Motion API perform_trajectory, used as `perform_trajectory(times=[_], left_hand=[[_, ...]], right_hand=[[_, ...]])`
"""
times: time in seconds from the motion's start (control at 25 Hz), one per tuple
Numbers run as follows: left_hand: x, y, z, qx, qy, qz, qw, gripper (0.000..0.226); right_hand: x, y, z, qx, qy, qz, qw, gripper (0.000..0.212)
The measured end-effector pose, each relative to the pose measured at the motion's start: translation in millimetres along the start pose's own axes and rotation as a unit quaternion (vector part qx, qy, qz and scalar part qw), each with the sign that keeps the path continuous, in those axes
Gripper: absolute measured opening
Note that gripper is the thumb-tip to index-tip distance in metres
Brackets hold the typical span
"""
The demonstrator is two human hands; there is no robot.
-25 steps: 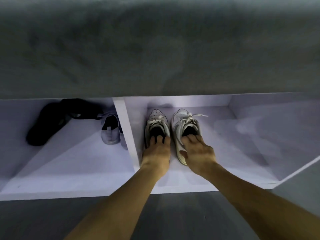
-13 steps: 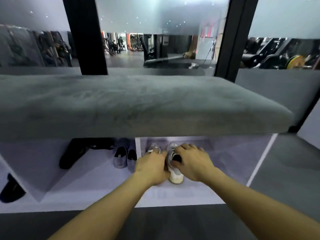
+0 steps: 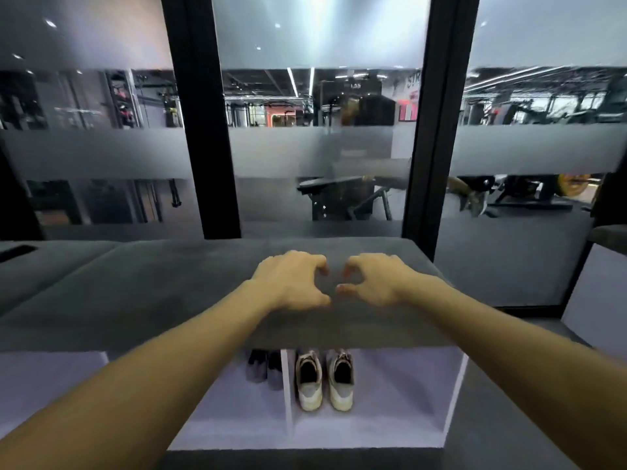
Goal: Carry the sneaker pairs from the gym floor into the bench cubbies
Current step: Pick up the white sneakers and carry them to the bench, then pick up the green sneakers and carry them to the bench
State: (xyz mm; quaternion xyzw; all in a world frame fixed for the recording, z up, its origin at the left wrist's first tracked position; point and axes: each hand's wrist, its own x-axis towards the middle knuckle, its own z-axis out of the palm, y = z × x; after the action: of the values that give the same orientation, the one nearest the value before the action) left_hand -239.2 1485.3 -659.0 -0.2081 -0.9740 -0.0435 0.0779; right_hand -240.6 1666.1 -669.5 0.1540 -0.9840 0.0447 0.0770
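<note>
A pair of white sneakers [image 3: 324, 379] stands side by side in the right cubby [image 3: 407, 395] of the bench, heels toward me. Both hands hover above the grey padded bench seat [image 3: 152, 286], well above the sneakers. My left hand [image 3: 288, 283] and my right hand [image 3: 373, 279] are close together, fingers loosely curled, holding nothing. A darker pair of shoes [image 3: 263, 368] sits in the neighbouring cubby to the left, partly hidden by my left forearm.
A white divider [image 3: 286, 395] separates the two cubbies. Behind the bench rises a glass wall with black frames [image 3: 203, 130] and frosted bands; gym machines show through it. Dark floor [image 3: 492, 418] lies to the right of the bench.
Both hands let go of the white sneakers and rose out of the cubby to above the bench seat. The view lifted from the cubbies to the glass wall.
</note>
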Motion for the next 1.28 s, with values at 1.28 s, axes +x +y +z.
perform_trajectory(times=[1.28], left_hand=[[-546,59,-741,-0.022,0.101,-0.210,0.972,0.053]], right_hand=[[-304,-413,-679,0.142,0.002,-0.327,0.934,0.045]])
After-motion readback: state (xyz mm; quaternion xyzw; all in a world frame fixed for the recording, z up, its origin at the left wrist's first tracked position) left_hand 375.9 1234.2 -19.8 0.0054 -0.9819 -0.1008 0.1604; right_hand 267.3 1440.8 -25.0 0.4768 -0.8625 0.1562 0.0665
